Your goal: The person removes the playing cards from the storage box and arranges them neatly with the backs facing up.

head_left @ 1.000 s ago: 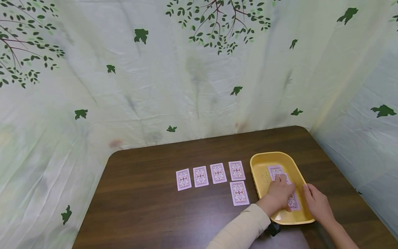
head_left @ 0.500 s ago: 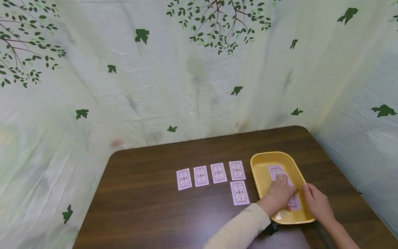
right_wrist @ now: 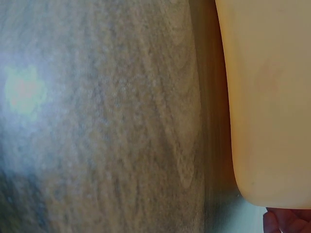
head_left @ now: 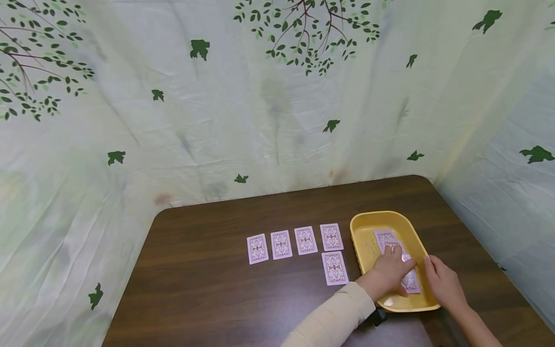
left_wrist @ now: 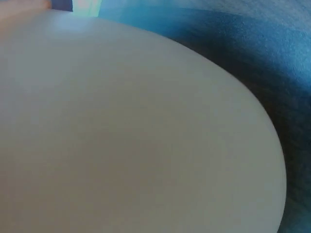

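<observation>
In the head view, my left hand reaches into a yellow plastic tray from the left, its fingers spread over playing cards lying face down. One card shows beyond the fingertips and another card to the right of the thumb; the palm hides the rest. My right hand grips the tray's right rim. The right wrist view shows the tray's pale orange wall, with fingers at its lower edge. A large blurred pale surface fills the left wrist view.
Left of the tray, several purple-backed cards lie in a row on the dark wooden table. Below the row's right end lies a single card. A leaf-patterned curtain hangs behind the table.
The left hand's fingers have shifted and spread slightly over the cards, showing more of the lower right card. The right hand stays at the tray's rim.
</observation>
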Motion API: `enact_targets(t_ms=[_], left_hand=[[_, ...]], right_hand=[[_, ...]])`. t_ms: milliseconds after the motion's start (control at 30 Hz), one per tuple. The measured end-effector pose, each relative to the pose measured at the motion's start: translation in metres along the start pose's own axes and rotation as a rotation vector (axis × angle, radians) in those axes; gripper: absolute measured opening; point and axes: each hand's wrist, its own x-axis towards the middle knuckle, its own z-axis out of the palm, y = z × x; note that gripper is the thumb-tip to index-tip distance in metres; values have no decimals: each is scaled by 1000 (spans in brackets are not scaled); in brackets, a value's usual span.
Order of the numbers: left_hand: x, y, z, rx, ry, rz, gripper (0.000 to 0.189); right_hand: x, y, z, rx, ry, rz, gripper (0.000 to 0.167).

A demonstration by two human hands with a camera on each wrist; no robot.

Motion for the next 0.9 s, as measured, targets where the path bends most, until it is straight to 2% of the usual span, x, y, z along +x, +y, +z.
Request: enact_targets(t_ms=[133, 400, 533, 767, 900], left_hand=[[-3, -1, -2, -65, -46, 22, 78], [-4, -1, -6, -89, -33, 10, 70], [-6, -6, -10, -103, -36, 13, 70], [-16, -20, -26, -75, 12, 26, 69], [-22, -25, -37, -72, 7, 23, 75]], right_hand=[[0, 0, -1, -7, -8, 9, 38], [1, 0, -1, -12, -16, 8, 38], [1, 0, -1, -15, -12, 4, 37], [1, 0, 0, -13, -3, -7, 38], [0, -1, 0, -15, -11, 5, 40]])
